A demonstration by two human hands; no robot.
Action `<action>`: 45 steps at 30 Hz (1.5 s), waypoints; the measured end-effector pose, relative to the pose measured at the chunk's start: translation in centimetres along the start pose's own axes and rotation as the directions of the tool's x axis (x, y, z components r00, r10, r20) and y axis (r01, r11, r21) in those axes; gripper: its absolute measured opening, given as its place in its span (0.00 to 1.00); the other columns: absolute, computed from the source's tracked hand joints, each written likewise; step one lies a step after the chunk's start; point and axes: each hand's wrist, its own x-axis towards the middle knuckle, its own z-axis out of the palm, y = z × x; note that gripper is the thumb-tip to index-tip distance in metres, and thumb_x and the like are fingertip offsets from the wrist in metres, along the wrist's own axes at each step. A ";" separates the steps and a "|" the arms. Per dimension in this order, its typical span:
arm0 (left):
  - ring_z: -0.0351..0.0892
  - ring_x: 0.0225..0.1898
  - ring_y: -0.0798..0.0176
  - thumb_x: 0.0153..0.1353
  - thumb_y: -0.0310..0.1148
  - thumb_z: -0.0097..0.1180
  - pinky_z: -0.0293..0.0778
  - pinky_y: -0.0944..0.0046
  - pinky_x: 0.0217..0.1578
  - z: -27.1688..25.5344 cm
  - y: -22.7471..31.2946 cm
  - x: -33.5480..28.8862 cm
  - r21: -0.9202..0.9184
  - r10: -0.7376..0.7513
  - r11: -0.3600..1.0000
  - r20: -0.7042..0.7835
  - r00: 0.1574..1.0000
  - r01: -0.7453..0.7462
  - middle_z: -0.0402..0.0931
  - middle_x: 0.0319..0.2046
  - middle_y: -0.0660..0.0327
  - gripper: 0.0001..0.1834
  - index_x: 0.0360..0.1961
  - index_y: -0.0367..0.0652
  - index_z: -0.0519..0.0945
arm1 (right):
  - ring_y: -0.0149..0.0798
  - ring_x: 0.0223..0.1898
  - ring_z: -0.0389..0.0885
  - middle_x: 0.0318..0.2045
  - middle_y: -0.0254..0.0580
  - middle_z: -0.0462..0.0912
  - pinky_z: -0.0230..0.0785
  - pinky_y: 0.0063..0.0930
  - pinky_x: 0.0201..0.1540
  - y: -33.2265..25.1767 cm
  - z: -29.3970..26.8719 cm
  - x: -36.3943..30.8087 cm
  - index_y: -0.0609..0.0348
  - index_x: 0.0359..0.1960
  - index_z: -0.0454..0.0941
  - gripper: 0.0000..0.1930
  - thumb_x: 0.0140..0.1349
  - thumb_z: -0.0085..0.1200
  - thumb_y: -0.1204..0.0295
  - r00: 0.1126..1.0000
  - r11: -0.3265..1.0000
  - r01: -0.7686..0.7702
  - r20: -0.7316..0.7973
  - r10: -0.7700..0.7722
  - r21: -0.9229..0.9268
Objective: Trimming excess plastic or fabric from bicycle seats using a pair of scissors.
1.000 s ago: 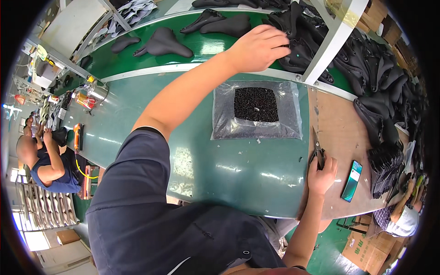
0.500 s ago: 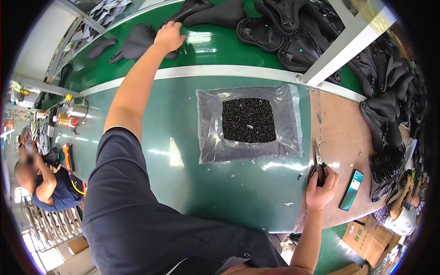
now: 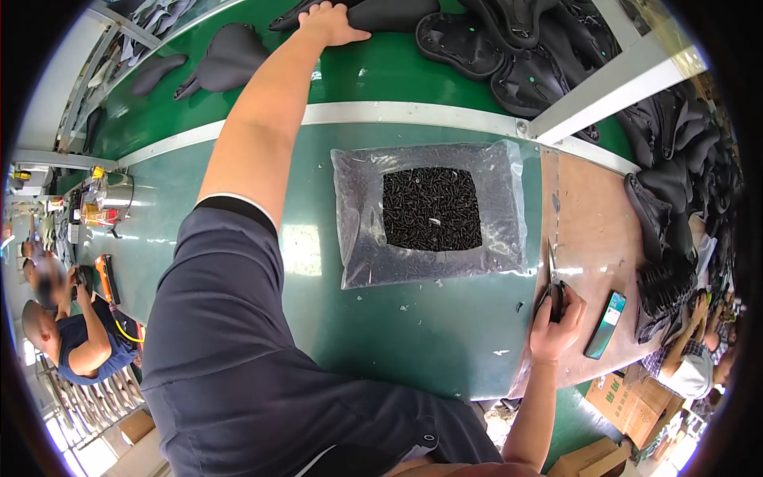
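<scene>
My left hand [image 3: 330, 25] reaches out to the far green surface with its fingers spread and thumb out. It is over the gap between two black bicycle saddles, with the smooth saddle [image 3: 393, 14] close to its thumb; whether it touches either is unclear. On the right, my right hand [image 3: 560, 326] is closed round the handles of a pair of scissors [image 3: 554, 270], whose blades point away from me along the worktop. Between my arms lies a clear plastic bag [image 3: 362, 266] cut open at the middle, showing many small black screws [image 3: 433, 211].
A phone [image 3: 606, 324] lies right of my right hand. More saddles [image 3: 461, 48] are piled at the far right, beside a white metal post [image 3: 616, 91]. A metal rail [image 3: 381, 114] edges the green surface. Another person [image 3: 87, 342] works at the left with an orange tool [image 3: 106, 278] nearby.
My left hand has moved farther away and to the right along the saddles, and its thumb now sticks out. My right hand stays on the scissors. The view has shifted slightly.
</scene>
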 end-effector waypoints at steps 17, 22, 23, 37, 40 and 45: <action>0.86 0.45 0.57 0.66 0.70 0.54 0.86 0.62 0.46 -5.2 6.8 -21.4 -0.701 0.117 -0.649 0.292 0.949 0.296 0.84 0.48 0.49 0.49 0.63 0.30 0.74 | 0.58 0.47 0.83 0.45 0.49 0.83 0.77 0.50 0.50 0.9 0.1 -0.6 0.58 0.53 0.80 0.18 0.64 0.63 0.67 0.993 0.993 0.084 -0.071 -0.090 -0.079; 0.78 0.65 0.46 0.72 0.54 0.60 0.78 0.46 0.64 -6.4 17.4 -30.4 -0.680 0.162 -0.707 0.111 0.981 0.194 0.77 0.62 0.47 0.39 0.72 0.35 0.67 | 0.60 0.49 0.82 0.47 0.52 0.83 0.76 0.51 0.52 1.3 -0.1 -0.8 0.59 0.55 0.79 0.20 0.65 0.63 0.65 0.994 0.991 0.107 -0.024 -0.110 -0.086; 0.76 0.67 0.44 0.74 0.43 0.60 0.77 0.43 0.65 -6.7 19.0 -31.8 -0.695 0.127 -0.691 0.153 0.980 0.198 0.75 0.64 0.48 0.31 0.70 0.37 0.69 | 0.60 0.50 0.82 0.48 0.54 0.83 0.76 0.51 0.53 1.4 -0.5 -0.6 0.60 0.56 0.79 0.21 0.65 0.63 0.64 0.995 0.990 0.103 0.010 -0.102 -0.092; 0.87 0.44 0.62 0.75 0.33 0.60 0.84 0.62 0.45 -8.3 30.3 -44.3 -0.610 0.161 -0.096 0.770 0.617 0.786 0.84 0.43 0.57 0.15 0.54 0.33 0.79 | 0.38 0.49 0.84 0.48 0.49 0.86 0.76 0.30 0.54 3.5 -6.2 -2.5 0.65 0.59 0.80 0.20 0.69 0.64 0.72 0.906 0.922 -0.303 0.372 0.201 0.241; 0.83 0.32 0.66 0.64 0.31 0.71 0.77 0.64 0.31 -9.6 30.5 -41.9 -0.691 0.214 0.721 0.276 0.937 0.039 0.81 0.34 0.62 0.13 0.47 0.42 0.84 | 0.33 0.51 0.83 0.51 0.42 0.84 0.72 0.23 0.60 4.4 -8.0 -3.9 0.70 0.60 0.78 0.17 0.73 0.58 0.75 0.900 0.527 -0.435 0.378 0.219 0.730; 0.81 0.39 0.51 0.59 0.37 0.72 0.80 0.54 0.42 -5.6 30.3 -36.6 -0.393 0.513 0.787 -0.013 0.859 -0.476 0.78 0.39 0.59 0.16 0.46 0.43 0.85 | 0.35 0.51 0.83 0.52 0.44 0.83 0.74 0.30 0.59 1.8 -7.7 -6.4 0.69 0.58 0.77 0.15 0.74 0.57 0.74 0.902 -0.143 -0.433 0.429 -0.058 0.890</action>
